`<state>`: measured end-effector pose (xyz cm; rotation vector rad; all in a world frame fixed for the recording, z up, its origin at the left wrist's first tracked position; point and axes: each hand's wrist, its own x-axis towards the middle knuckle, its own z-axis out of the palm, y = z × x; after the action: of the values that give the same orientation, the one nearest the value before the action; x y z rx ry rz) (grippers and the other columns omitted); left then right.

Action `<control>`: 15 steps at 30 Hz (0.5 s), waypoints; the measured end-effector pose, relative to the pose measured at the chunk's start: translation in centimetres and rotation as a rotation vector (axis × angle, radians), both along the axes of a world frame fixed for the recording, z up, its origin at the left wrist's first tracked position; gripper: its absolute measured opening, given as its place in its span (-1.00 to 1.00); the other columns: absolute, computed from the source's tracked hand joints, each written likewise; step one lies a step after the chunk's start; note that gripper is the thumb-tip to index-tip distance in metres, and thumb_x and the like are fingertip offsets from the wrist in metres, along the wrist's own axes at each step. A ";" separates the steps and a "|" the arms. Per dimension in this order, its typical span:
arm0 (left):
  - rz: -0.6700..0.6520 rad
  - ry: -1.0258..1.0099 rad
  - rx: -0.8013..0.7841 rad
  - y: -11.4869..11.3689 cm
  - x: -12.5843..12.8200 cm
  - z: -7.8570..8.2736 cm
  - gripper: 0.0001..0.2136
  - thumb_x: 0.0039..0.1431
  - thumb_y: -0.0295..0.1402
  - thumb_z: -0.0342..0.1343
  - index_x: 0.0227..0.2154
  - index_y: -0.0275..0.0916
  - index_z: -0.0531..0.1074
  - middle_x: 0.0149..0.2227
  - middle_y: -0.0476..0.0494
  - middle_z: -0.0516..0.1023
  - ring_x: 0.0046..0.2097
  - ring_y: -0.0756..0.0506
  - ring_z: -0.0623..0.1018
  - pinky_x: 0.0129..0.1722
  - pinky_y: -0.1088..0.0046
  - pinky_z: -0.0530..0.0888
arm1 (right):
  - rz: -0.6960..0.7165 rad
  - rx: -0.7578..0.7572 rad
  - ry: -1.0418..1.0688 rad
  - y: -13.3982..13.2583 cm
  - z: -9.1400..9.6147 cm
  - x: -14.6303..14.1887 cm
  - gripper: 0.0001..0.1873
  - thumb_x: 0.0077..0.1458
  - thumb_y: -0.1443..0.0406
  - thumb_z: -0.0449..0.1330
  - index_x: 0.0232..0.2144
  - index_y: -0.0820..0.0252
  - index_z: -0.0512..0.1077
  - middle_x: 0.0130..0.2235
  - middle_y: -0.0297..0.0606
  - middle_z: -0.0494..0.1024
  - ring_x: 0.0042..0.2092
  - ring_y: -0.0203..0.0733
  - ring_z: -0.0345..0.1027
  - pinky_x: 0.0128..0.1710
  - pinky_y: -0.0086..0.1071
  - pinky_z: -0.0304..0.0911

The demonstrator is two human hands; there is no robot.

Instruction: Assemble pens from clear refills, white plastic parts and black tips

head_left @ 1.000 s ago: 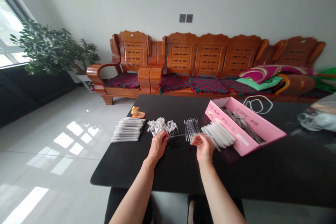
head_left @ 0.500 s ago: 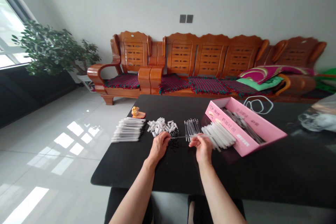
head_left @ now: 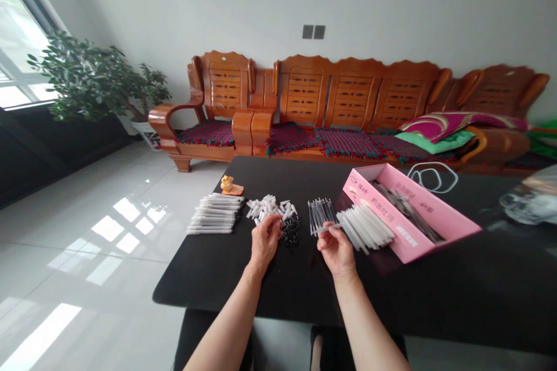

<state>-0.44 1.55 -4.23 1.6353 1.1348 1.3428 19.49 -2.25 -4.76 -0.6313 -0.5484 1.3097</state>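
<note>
My right hand (head_left: 337, 252) pinches a translucent white pen barrel (head_left: 329, 227), held nearly level above the black table. Just left of it, my left hand (head_left: 265, 240) has its fingers curled together at the edge of a heap of white pen caps (head_left: 268, 207). Whatever those fingertips hold, if anything, is hidden. Small black plugs (head_left: 290, 235) lie in a pile beside the left fingers. Beyond the right hand is a row of thin ink refills (head_left: 321, 213). A stack of translucent barrels (head_left: 368, 229) lies right of them.
A pink box (head_left: 398, 237) of dark sticks stands at right. On the left are white pens with black ends (head_left: 216, 214) and a small orange figurine (head_left: 227, 184). A white cable loop (head_left: 435, 177) lies behind the box. A wooden sofa (head_left: 304, 93) lines the wall.
The dark refill that stretched between my hands is no longer visible there. My left hand has come away from it, with its fingers now curled by the caps and plugs. The right still holds the barrel.
</note>
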 end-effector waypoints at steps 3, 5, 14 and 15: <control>0.133 0.128 0.084 0.1 -0.8 0.3 -0.84 0.23 -0.33 0.05 -0.27 -0.22 0.51 -0.43 -0.04 0.49 -0.45 0.02 0.46 -0.39 0.54 0.38 | 0.051 0.019 0.052 -0.2 0.0 0.2 -0.87 -0.04 0.33 0.29 -0.34 0.18 0.54 -0.52 -0.34 0.61 -0.62 -0.34 0.39 -0.68 -0.52 0.32; 0.027 0.255 0.146 -0.2 -0.7 0.6 -0.87 0.20 -0.36 0.08 -0.32 -0.21 0.54 -0.39 -0.05 0.49 -0.43 0.02 0.45 -0.37 0.54 0.37 | 0.085 0.030 0.026 -0.3 0.0 0.2 -0.86 -0.02 0.33 0.28 -0.33 0.19 0.55 -0.52 -0.32 0.61 -0.63 -0.33 0.39 -0.69 -0.51 0.32; -0.227 0.615 0.241 -1.5 1.1 0.7 -0.84 0.10 -0.41 0.17 -0.25 -0.15 0.56 -0.26 -0.08 0.52 -0.25 -0.06 0.52 -0.25 0.47 0.41 | 0.127 0.045 -0.039 -0.1 -0.1 -0.2 -0.86 0.00 0.32 0.27 -0.31 0.21 0.53 -0.52 -0.29 0.61 -0.63 -0.28 0.41 -0.69 -0.48 0.35; -0.236 0.610 0.242 -1.4 1.1 0.6 -0.86 0.10 -0.42 0.16 -0.27 -0.16 0.56 -0.27 -0.08 0.52 -0.26 -0.06 0.52 -0.26 0.47 0.41 | 0.131 0.044 -0.045 -0.1 -0.1 -0.3 -0.86 0.00 0.32 0.27 -0.32 0.21 0.53 -0.52 -0.28 0.61 -0.64 -0.28 0.41 -0.69 -0.48 0.35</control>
<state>0.69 0.11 -3.58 2.3738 1.0857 0.8712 19.24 -2.39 -4.83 -0.5976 -0.6623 1.4047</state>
